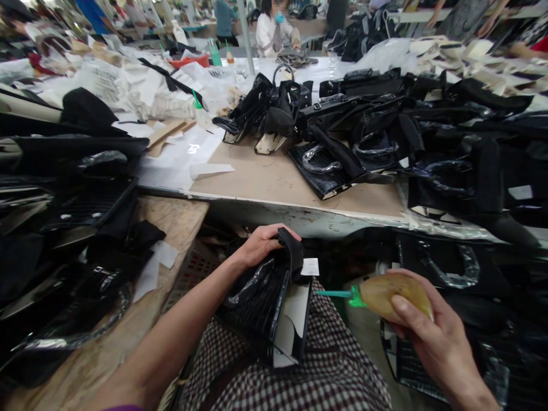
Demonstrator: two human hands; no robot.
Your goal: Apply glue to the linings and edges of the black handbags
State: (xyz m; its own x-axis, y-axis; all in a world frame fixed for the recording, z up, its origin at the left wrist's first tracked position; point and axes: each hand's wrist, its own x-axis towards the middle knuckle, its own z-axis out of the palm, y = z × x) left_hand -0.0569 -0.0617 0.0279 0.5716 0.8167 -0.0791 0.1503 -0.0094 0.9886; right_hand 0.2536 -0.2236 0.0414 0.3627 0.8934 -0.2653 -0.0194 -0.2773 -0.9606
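My left hand [259,245] grips the top edge of a black crocodile-pattern handbag [268,302] that stands on my lap, its white inner lining showing at the open side. My right hand [432,337] holds a yellowish glue bottle [391,295] with a green nozzle [338,294]. The nozzle points left at the bag, a short gap from its side panel. A small white tag [310,266] sticks out at the bag's upper corner.
A worktable [274,182] stretches ahead with heaps of black handbags [419,131] at the right and centre. More black bag parts [64,194] pile on a wooden bench at the left. White paper and cloth [141,91] lie at the back left. A person [274,31] sits far behind.
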